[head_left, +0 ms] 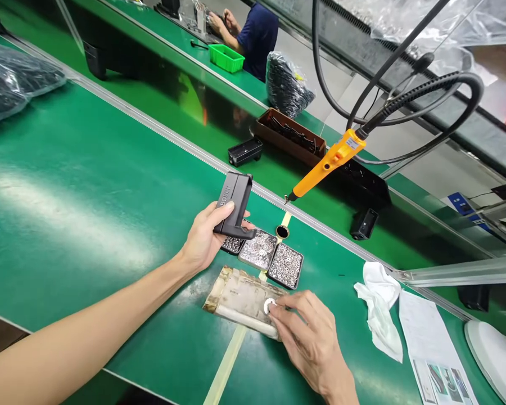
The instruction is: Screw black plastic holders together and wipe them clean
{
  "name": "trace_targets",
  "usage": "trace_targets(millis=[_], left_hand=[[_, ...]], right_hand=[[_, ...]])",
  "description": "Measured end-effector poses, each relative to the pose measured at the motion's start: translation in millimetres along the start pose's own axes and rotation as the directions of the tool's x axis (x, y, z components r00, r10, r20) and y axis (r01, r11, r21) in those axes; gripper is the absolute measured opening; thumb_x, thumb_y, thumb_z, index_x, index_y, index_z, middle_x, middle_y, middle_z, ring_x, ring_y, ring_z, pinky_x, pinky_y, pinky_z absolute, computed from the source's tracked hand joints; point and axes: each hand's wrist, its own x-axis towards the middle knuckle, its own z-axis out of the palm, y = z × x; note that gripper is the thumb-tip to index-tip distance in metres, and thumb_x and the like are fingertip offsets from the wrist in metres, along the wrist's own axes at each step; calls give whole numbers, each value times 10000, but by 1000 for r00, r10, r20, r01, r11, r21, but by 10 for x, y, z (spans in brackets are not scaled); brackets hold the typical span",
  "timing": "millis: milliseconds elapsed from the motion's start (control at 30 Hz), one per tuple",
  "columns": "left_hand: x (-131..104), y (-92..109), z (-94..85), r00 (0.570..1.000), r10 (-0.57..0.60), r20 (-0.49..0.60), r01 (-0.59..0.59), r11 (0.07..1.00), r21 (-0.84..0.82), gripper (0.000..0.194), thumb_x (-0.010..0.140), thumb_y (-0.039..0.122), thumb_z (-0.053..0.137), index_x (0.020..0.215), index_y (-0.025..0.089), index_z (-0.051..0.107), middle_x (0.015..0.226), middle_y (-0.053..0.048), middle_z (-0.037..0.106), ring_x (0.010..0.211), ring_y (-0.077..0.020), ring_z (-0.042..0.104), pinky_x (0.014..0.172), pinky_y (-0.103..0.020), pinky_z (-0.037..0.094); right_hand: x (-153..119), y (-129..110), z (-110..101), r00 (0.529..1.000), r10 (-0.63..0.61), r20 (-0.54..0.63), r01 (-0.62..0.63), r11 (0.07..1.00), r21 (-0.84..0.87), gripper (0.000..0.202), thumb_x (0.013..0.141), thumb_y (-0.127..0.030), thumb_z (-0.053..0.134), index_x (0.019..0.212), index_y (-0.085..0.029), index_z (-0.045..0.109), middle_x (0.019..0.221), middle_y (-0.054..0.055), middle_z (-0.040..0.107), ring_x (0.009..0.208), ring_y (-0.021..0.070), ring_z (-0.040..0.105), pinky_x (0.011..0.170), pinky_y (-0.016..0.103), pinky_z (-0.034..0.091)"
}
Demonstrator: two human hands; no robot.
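My left hand point(204, 233) is closed around a black plastic housing point(233, 205) with BOSCH lettering on its side, raised above the bench. Between the thumb and fingers of my right hand point(310, 332) is a small white ring point(270, 305). The ring is just over a stained, pale flat pad point(240, 295) taped to the bench. Behind the pad stand small trays of metal parts: one tray point(285, 265) on the right, another tray point(258, 249) in the middle, and a third point(233, 244) partly hidden by my left hand.
A yellow electric screwdriver point(326, 169) hangs on its cable above the bench's back rail. White cloths point(379, 309) and a printed sheet point(434, 349) lie to the right. Beyond the rail are a brown box point(290, 138) and black housings point(245, 152). A co-worker point(259, 36) sits across.
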Motion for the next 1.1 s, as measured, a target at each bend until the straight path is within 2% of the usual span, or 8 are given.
trace_targets(millis=[67,133,400,567,800,900,967,1100], left_hand=[[-3,12,7,1000,-6,6,6,1000,0,431,912,374,704,1216,82,614,1010,-142,718,842,-299,756,757,-398,628],[-11,29,16,1000,-16,12,16,1000,4,437,915,372,704,1228,84,606,1023,-142,714,850,-297,755,770,-400,625],[-40,76,38,999,-25,20,24,1000,20,426,930,388,691,1214,82,603,1052,-147,704,851,-293,748,817,-434,612],[-40,83,36,1000,-27,13,27,1000,9,430,923,397,698,1199,78,613,1055,-155,707,852,-292,748,829,-435,611],[-87,106,89,999,-25,34,26,1000,-15,424,920,374,706,1210,84,600,1032,-148,712,817,-278,750,782,-412,620],[-117,118,111,996,-58,71,62,997,-52,429,941,402,685,1226,93,598,1047,-147,712,827,-275,743,784,-414,619],[-137,132,120,991,-80,109,88,994,-71,464,979,476,618,1228,84,617,1084,-168,712,847,-273,736,804,-418,614],[-219,181,183,977,-101,188,118,990,-80,484,1012,495,559,1226,70,649,1113,-189,722,902,-270,726,846,-400,600]], right_hand=[[3,-1,-70,997,-14,76,20,997,-80,355,921,-108,664,1262,-207,650,1123,112,712,958,230,646,756,385,526],[10,-6,-100,996,-11,86,18,997,-79,360,924,-118,661,1272,-208,651,1147,113,710,976,234,649,772,392,536],[9,25,35,990,97,-99,-68,962,265,409,861,41,658,1192,-198,651,1049,61,736,936,179,659,793,357,543],[33,-2,51,988,130,-81,-107,963,248,368,855,34,673,1140,-197,653,1011,51,727,919,172,647,795,354,534],[15,16,60,993,80,-85,-61,977,204,374,858,42,658,1160,-178,646,1015,77,709,906,183,642,775,355,528],[49,52,63,980,14,-199,19,987,162,358,853,62,634,1147,-142,647,1003,98,707,888,185,647,760,351,534],[89,52,76,950,-19,-312,59,991,119,323,851,70,620,1103,-129,660,980,105,705,897,191,651,756,345,540],[164,-67,135,875,-9,-484,10,1000,0,317,871,27,619,1120,-155,693,1060,123,692,984,225,651,796,364,554]])
